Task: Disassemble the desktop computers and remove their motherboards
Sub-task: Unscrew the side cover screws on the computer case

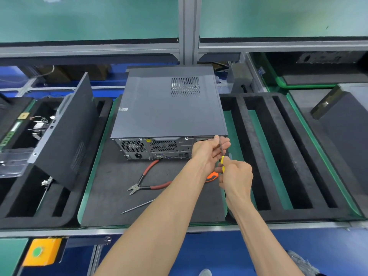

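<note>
While your right hand [236, 176] wraps its fingers tight around the yellow handle of the screwdriver [221, 154], your left hand [209, 151] cups the metal shaft, fingers loosely curled and pinching it near the tip to steady it. That tip sits at the upper right corner of the computer's [169, 108] back panel, where a cover screw seems to be; the screw itself is hidden behind your fingers.

The computer lies flat on the dark foam mat [111, 196] in the middle of the bench, lid on, back panel facing you. So this looks like the very first stage: freeing the lid before anything inside can come out.

To do this well, keep the shaft in line with the screw, not angled, and push inward as you turn so the tip doesn't slip and chew the head. Let your left fingers guide only; ease them off once the tip bites. Catch the screw as it comes free, since it could roll under the case.

Red-handled cutters [148, 181] and a bare metal rod [137, 206] lie on the mat just in front of the case, under your left forearm; mind them when you slide the lid back.
</note>
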Demonstrator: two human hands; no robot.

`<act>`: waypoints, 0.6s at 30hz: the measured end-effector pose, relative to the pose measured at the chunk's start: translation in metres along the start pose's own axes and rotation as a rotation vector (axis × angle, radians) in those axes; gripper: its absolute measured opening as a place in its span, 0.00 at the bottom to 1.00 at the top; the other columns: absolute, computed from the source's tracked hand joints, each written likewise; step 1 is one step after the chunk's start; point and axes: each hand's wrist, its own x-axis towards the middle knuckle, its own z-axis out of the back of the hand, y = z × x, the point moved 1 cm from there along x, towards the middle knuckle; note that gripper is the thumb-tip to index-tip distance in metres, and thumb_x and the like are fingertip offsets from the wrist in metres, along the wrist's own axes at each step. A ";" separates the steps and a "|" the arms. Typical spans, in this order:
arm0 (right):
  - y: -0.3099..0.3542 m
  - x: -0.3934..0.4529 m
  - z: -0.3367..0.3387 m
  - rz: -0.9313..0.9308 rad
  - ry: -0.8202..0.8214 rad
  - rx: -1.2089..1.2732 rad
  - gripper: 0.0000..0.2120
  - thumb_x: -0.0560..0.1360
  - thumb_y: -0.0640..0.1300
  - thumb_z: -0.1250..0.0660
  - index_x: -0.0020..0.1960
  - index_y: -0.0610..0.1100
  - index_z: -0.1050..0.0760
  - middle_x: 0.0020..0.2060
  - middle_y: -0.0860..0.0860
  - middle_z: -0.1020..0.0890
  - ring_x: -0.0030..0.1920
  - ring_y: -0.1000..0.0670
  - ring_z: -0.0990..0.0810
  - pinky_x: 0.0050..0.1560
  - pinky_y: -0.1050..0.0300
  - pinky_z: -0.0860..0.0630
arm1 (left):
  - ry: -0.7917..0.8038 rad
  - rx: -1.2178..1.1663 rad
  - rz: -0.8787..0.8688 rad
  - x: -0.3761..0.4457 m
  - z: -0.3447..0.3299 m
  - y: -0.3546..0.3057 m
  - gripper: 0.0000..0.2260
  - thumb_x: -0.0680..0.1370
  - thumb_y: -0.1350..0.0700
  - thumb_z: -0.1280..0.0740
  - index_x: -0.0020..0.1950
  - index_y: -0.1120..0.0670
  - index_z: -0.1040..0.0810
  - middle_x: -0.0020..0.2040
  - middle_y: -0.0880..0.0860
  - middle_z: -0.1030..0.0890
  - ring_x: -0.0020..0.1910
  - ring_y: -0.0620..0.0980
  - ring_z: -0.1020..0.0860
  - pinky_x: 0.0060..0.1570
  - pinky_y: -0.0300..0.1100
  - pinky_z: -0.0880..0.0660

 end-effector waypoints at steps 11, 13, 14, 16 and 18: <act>0.001 0.002 0.004 0.007 0.014 -0.018 0.16 0.79 0.46 0.34 0.33 0.43 0.20 0.28 0.51 0.17 0.31 0.48 0.22 0.36 0.48 0.23 | 0.004 0.003 -0.011 0.000 0.000 0.000 0.07 0.83 0.61 0.37 0.52 0.62 0.19 0.45 0.55 0.14 0.41 0.48 0.14 0.44 0.41 0.22; 0.001 0.002 0.004 0.049 0.029 -0.032 0.12 0.77 0.47 0.29 0.37 0.42 0.21 0.31 0.46 0.18 0.35 0.44 0.20 0.42 0.44 0.20 | -0.002 0.007 -0.014 0.000 -0.001 0.001 0.08 0.82 0.61 0.36 0.53 0.62 0.19 0.45 0.55 0.13 0.41 0.48 0.14 0.42 0.41 0.22; 0.001 0.001 0.003 0.062 0.033 -0.035 0.10 0.75 0.48 0.27 0.41 0.43 0.23 0.35 0.45 0.18 0.38 0.43 0.19 0.43 0.44 0.19 | -0.009 0.007 -0.012 0.000 -0.001 0.001 0.08 0.82 0.61 0.36 0.53 0.63 0.19 0.45 0.55 0.13 0.41 0.48 0.14 0.42 0.40 0.21; 0.001 0.000 0.003 0.065 0.035 -0.037 0.09 0.75 0.50 0.26 0.45 0.47 0.24 0.38 0.45 0.17 0.41 0.43 0.17 0.44 0.46 0.19 | -0.014 0.003 -0.012 0.000 -0.001 0.001 0.08 0.82 0.61 0.36 0.54 0.63 0.19 0.45 0.55 0.13 0.41 0.48 0.14 0.40 0.40 0.21; 0.002 0.001 0.004 0.032 0.025 -0.017 0.10 0.78 0.52 0.31 0.42 0.47 0.22 0.33 0.49 0.16 0.36 0.47 0.19 0.40 0.48 0.21 | -0.002 0.003 -0.016 0.000 -0.001 0.001 0.07 0.82 0.60 0.36 0.53 0.62 0.19 0.44 0.54 0.13 0.41 0.48 0.14 0.41 0.40 0.21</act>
